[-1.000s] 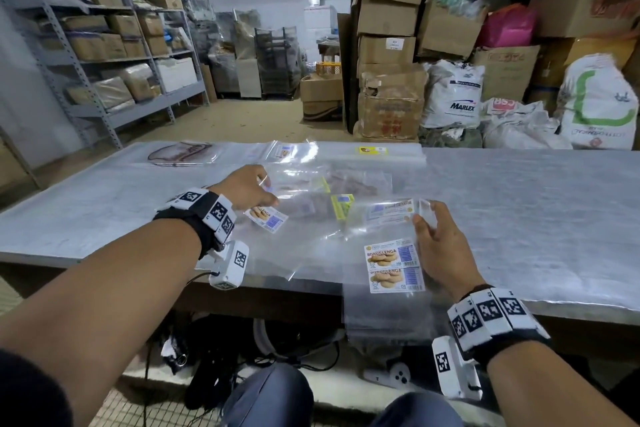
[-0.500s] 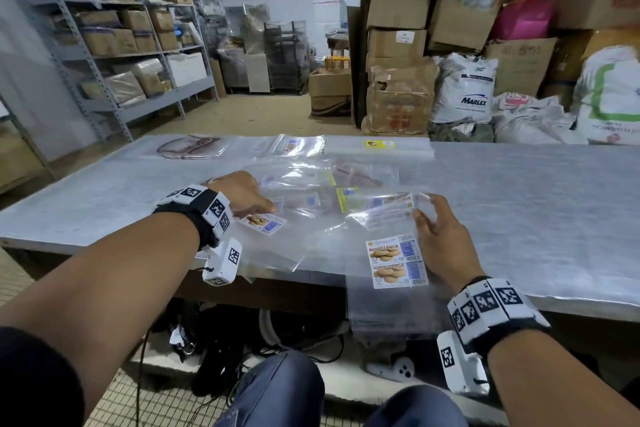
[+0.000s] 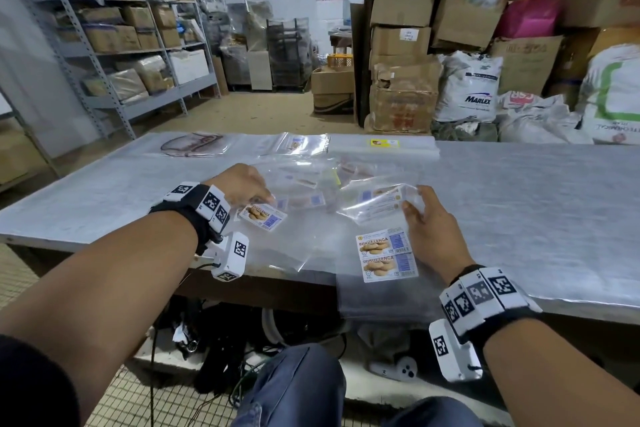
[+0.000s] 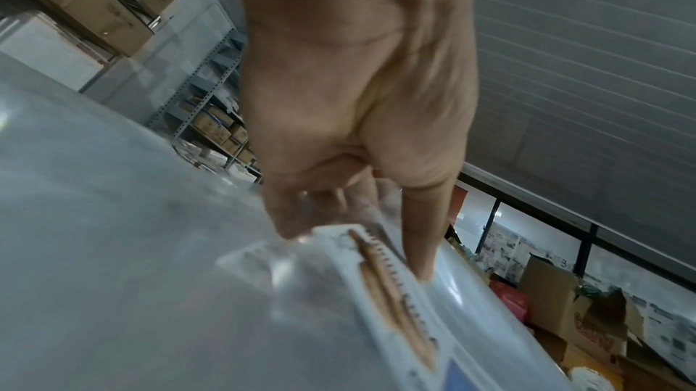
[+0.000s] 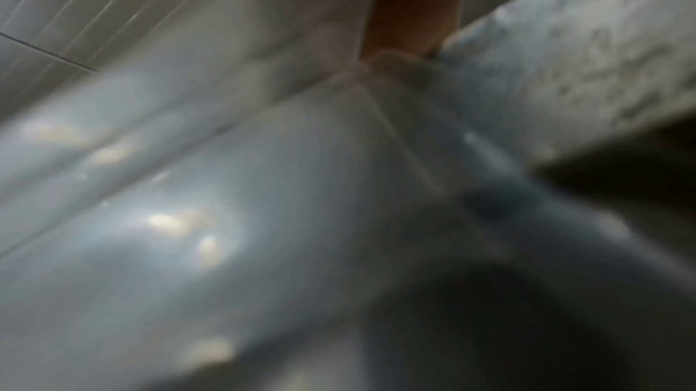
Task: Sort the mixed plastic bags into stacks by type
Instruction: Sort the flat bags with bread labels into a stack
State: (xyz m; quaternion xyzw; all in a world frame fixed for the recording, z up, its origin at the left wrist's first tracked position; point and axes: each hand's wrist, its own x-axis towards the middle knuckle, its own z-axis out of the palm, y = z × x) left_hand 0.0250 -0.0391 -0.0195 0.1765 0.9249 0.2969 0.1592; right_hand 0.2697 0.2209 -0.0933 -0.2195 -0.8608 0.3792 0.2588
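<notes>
While both forearms reach over the table's [image 3: 519,204] near edge, the left hand [image 3: 239,184] lies knuckles-up on the loose pile [image 3: 311,184] of clear bags at the middle of the table. Its fingertips [image 4: 421,266] press down on a labelled bag [image 3: 264,216] with a biscuit sticker; in the left wrist view the fingers run almost straight down to the plastic, with nothing wrapped in them.

The right hand [image 3: 427,229] is nearer the front edge, its thumb and fingers curled round the edge of a crumpled bag [image 3: 377,201] that is lifted off the pile and bowed upward. The right wrist view is blurred; it shows only glossy plastic close to the lens and a finger [image 5: 410,4] against it.

Just left of that hand a flat stack [image 3: 386,255] with two biscuit labels, one above the other, lies at the front edge and hangs over it.

Along the far edge are three separate lots: a bag with a brown print [image 3: 195,146] toward the left, a small blue-labelled lot [image 3: 298,143] in the middle, and a neat pile with a yellow label [image 3: 382,146] to its right.

Beyond the table stand metal shelves [image 3: 114,42] of boxes, stacked cartons [image 3: 401,42] and white sacks [image 3: 467,90].
</notes>
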